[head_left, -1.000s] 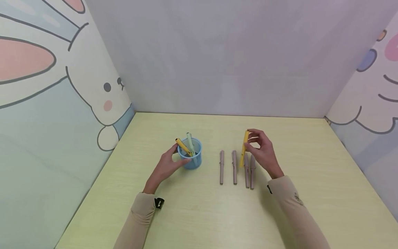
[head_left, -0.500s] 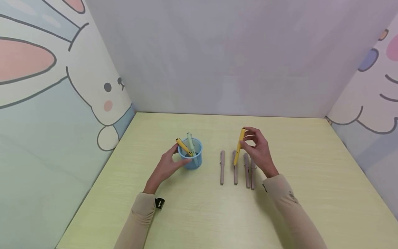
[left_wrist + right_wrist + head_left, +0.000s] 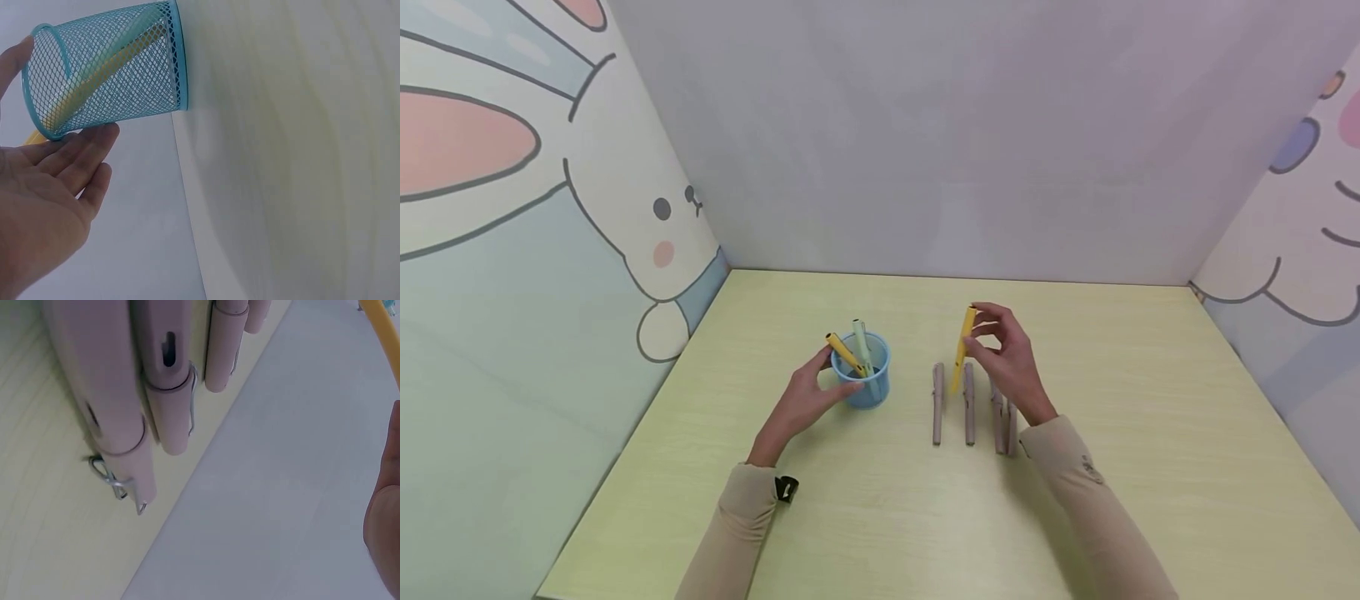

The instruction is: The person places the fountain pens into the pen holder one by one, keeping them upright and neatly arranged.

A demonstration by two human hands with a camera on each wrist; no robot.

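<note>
My left hand holds a blue mesh pen holder, thumb on the near side and fingers round the left. Inside it a yellow pen and a pale green pen lean with their ends above the rim. The left wrist view shows the mesh wall with both pens behind it. Right of the holder, my right hand pinches another yellow pen near its upper end. That pen is nearly upright, its lower end between two mauve pens on the table.
Several mauve pens with wire clips lie side by side on the pale wooden table, the two rightmost close together and partly behind my right hand. A grey wall rises at the back, and cartoon-printed walls flank the table.
My right hand has moved left with the yellow pen, passing from above the rightmost mauve pens toward the holder. My left hand stays at the pen holder.
</note>
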